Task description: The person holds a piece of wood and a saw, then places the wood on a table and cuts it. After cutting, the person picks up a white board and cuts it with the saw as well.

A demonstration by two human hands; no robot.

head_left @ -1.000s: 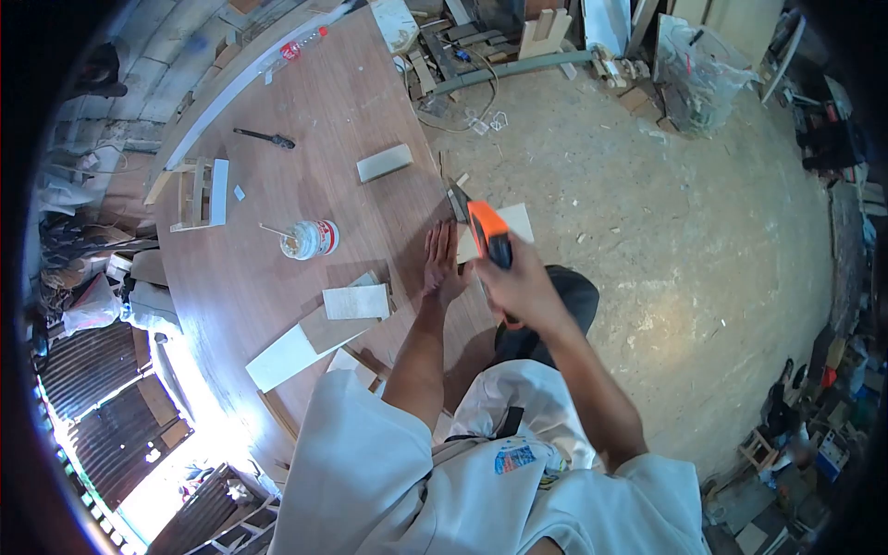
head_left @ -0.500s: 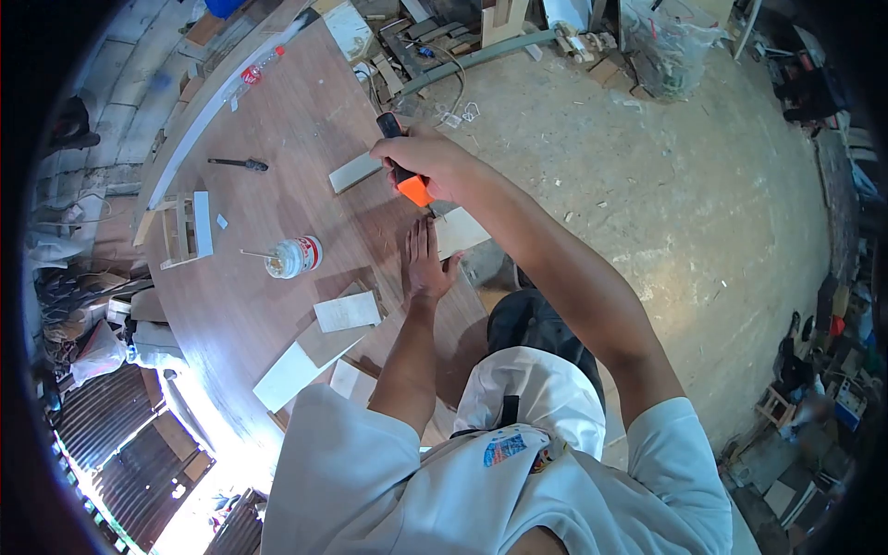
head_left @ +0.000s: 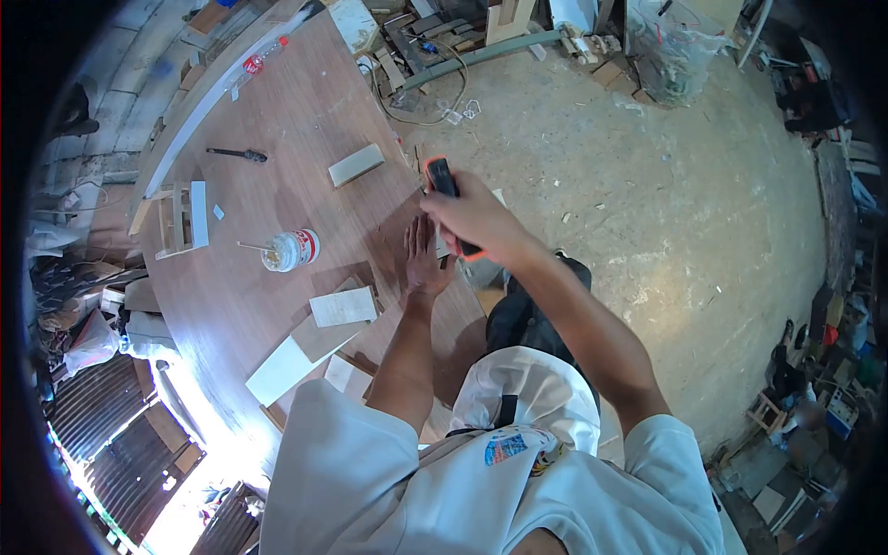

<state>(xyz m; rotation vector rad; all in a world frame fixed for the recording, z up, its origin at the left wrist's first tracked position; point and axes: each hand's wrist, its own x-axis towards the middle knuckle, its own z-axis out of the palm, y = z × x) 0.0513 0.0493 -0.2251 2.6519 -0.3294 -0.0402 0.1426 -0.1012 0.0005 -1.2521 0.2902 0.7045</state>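
My right hand [head_left: 476, 217] is closed around a black-and-orange hand tool [head_left: 442, 178], whose exact kind I cannot tell. It hovers over the table's right edge, just right of my left fingertips. My left hand [head_left: 425, 261] lies flat with fingers stretched forward, its thumb side against a pale wood piece [head_left: 442, 248]. Most of that piece is hidden under my right hand and the tool. Further forward, a small pale wood block [head_left: 356, 166] rests on the table.
The brown table [head_left: 305, 120] carries a white jar with a stick [head_left: 294, 250], a dark slim tool [head_left: 238, 154], a small wooden frame [head_left: 185, 220] and a plastic bottle [head_left: 264, 55]. White-faced boards [head_left: 344, 308] lie by my left forearm. Scraps litter the concrete floor [head_left: 647, 213].
My right hand has moved right and toward me, turning the tool so that it now covers most of the pale wood piece. My left hand stays in place.
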